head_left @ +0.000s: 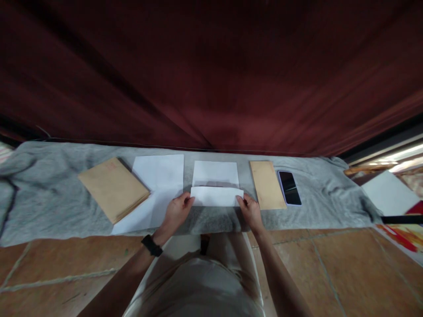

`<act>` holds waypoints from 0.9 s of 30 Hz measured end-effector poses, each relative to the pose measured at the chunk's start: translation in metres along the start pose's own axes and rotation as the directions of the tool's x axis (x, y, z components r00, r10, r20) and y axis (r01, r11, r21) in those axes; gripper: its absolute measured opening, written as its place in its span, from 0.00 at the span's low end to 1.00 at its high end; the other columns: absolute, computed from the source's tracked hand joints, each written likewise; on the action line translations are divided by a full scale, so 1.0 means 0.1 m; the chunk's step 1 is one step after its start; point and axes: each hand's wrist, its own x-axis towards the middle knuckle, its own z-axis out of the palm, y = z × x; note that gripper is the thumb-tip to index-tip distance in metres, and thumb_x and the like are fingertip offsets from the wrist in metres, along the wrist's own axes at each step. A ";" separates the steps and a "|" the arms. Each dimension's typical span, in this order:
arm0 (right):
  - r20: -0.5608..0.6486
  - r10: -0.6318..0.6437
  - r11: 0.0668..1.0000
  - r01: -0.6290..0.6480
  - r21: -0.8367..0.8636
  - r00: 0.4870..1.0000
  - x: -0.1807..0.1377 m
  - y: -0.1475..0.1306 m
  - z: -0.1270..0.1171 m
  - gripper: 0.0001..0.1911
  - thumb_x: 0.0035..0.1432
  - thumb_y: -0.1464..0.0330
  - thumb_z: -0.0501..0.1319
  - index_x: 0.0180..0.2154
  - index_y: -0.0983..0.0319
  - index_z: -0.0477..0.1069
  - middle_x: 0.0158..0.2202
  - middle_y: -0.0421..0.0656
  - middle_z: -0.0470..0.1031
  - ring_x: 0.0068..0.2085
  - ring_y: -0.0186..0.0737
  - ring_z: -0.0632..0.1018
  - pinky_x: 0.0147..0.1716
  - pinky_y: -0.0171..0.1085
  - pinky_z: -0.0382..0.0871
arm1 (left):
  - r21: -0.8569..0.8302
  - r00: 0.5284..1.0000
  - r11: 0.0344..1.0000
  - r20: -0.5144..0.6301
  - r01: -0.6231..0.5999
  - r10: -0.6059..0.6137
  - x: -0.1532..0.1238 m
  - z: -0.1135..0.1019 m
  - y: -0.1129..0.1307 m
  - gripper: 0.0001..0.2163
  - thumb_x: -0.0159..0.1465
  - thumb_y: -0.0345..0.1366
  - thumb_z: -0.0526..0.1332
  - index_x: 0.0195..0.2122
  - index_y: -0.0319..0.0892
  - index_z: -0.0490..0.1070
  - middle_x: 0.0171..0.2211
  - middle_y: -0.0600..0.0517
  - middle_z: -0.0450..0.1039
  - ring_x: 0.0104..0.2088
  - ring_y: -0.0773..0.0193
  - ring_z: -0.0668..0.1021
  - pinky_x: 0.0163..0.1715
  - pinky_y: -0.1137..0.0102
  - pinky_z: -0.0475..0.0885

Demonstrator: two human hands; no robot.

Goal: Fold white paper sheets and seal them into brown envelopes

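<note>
A white sheet of paper (215,182) lies on the grey cloth (49,198) in front of me, its near part folded up over the rest. My left hand (176,211) pinches the left end of the folded flap, thumb on top. My right hand (251,211) pinches the right end the same way. A black watch sits on my left wrist.
A stack of white sheets (155,185) lies left of the folded paper, and a pile of brown envelopes (112,189) further left. One brown envelope (267,184) and a black phone (289,187) lie to the right. A dark red curtain (211,75) hangs behind. Tiled floor is under me.
</note>
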 end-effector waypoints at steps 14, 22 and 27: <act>0.061 0.184 0.890 -0.140 -0.433 0.981 0.35 -0.22 0.04 0.24 0.73 0.52 0.50 0.39 0.58 0.79 0.35 0.47 0.83 0.37 0.44 0.83 0.34 0.35 0.68 | 0.333 0.989 0.932 -0.015 0.144 -0.148 0.34 0.00 0.21 0.14 0.73 0.42 0.51 0.42 0.44 0.75 0.36 0.48 0.81 0.36 0.59 0.81 0.32 0.70 0.64; 0.035 0.215 0.859 -0.172 -0.483 0.976 0.48 -0.25 0.09 0.25 0.72 0.50 0.51 0.41 0.60 0.80 0.34 0.51 0.83 0.39 0.46 0.84 0.38 0.36 0.71 | 0.431 0.985 0.888 -0.011 0.159 -0.172 0.42 0.01 0.29 0.16 0.73 0.42 0.49 0.46 0.42 0.76 0.37 0.43 0.81 0.39 0.56 0.82 0.36 0.68 0.69; 0.013 0.230 0.846 -0.193 -0.496 0.973 0.53 -0.27 0.11 0.25 0.71 0.50 0.52 0.40 0.60 0.80 0.34 0.52 0.82 0.37 0.47 0.84 0.37 0.37 0.71 | 0.448 0.983 0.878 -0.018 0.171 -0.183 0.46 -0.01 0.34 0.18 0.73 0.42 0.48 0.47 0.41 0.75 0.38 0.42 0.81 0.39 0.55 0.82 0.36 0.68 0.70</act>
